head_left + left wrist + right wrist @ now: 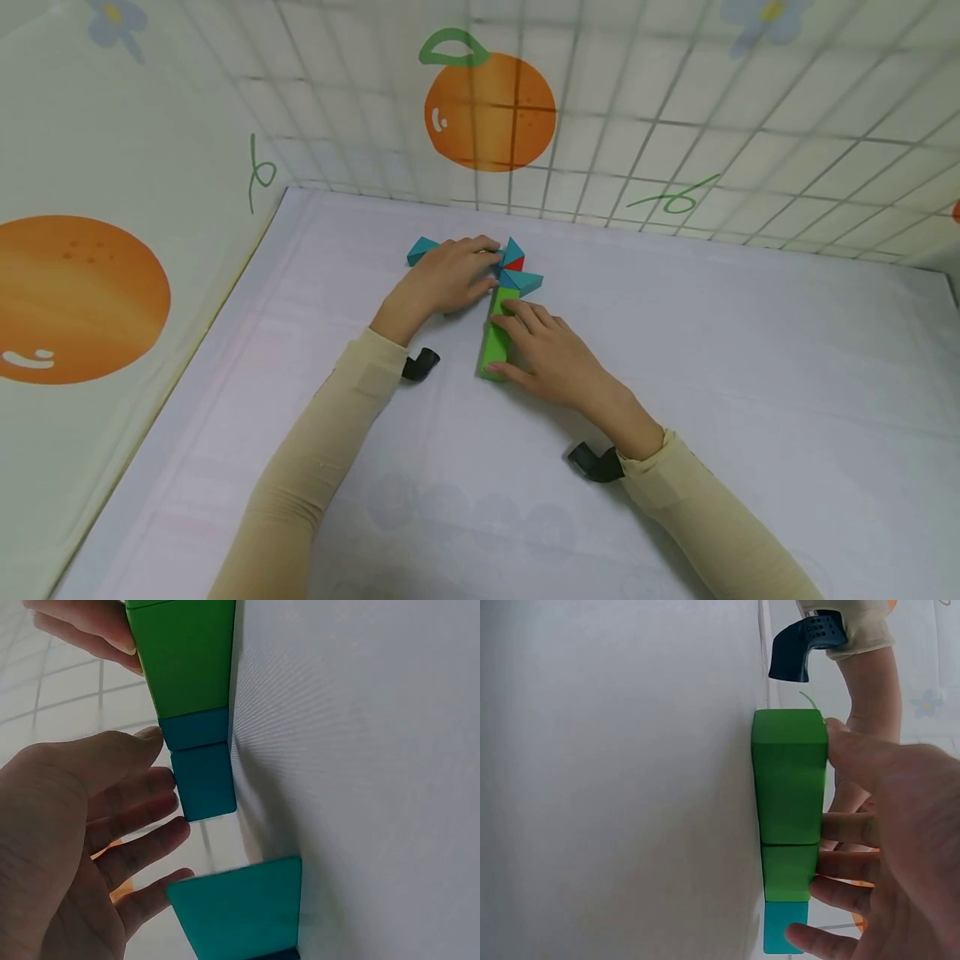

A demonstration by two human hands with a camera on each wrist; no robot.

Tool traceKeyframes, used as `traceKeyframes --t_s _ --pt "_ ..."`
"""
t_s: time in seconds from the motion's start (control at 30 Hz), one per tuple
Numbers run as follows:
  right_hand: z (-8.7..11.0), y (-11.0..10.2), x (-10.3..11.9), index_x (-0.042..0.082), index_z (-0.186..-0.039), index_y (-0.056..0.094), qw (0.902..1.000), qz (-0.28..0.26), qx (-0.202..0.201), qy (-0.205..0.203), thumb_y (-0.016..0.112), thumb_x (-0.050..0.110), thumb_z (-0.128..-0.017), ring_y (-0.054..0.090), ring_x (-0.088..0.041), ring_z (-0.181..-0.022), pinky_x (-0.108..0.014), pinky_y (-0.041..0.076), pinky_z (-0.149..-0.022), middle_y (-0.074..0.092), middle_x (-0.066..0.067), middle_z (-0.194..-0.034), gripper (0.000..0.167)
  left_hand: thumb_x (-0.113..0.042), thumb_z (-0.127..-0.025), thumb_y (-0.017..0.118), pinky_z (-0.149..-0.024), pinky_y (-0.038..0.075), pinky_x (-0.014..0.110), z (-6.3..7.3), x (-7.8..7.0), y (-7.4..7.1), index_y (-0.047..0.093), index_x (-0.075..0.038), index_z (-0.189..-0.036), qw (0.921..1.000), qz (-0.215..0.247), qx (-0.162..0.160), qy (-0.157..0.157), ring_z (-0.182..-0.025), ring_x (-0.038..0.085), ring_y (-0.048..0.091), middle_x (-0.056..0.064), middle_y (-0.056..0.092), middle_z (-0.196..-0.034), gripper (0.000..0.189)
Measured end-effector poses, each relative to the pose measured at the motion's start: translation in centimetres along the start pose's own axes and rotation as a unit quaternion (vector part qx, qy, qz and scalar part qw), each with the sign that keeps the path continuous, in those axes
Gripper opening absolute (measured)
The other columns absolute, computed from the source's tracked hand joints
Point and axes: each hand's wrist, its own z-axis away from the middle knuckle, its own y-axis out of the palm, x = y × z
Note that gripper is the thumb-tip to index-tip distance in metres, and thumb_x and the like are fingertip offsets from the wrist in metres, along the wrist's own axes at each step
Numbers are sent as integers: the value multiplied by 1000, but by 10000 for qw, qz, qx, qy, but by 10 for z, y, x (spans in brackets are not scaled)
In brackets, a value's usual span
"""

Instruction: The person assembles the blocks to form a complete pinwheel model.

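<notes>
Two green blocks [497,337] lie end to end on the table. My right hand [551,354] rests along them, fingers and thumb fairly straight, touching their upper edge in the right wrist view. At their far end is a cluster of blue wedge blocks [528,283] around a red wedge [514,264]. My left hand [450,275] lies over the cluster's left side. In the left wrist view its thumb touches a blue block [204,780], and its extended fingers reach past toward a teal block [240,904]. The hand hides part of the cluster; a teal wedge [421,250] shows beyond it.
The white table [712,358] spreads out around the blocks. A gridded wall with a printed orange [491,112] rises behind, and another printed wall stands at the left. A dark wrist piece [596,462] projects from the right cuff, another [422,365] from the left.
</notes>
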Motion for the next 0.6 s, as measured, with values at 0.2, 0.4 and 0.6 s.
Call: traceKeyframes --t_s 0.2,0.4,0.6 --pt "1 0 0 8 -141 47 10000 -44 33 84 62 50 -93 42 -30 -135 -49 47 -101 40 -11 -149 66 -32 -99 57 -112 39 43 1 11 -10 53 -11 -141 9991 303 -290 -70 -133 26 48 4 48 -147 47" --pt "0 0 1 8 -141 47 9999 -74 77 114 62 50 -93 42 -30 -135 -49 47 -102 40 -12 -149 66 -27 -97 62 -106 44 45 21 51 -29 59 -10 -135 9909 952 -632 -711 -123 28 55 8 59 -133 41" --pt "0 0 2 8 -142 46 9998 -130 100 118 62 49 -93 42 -30 -136 -49 46 -102 40 -12 -149 66 -21 -96 63 -96 48 43 39 90 -30 63 -8 -130 9786 1585 -563 -1187 -108 27 58 12 67 -115 36"
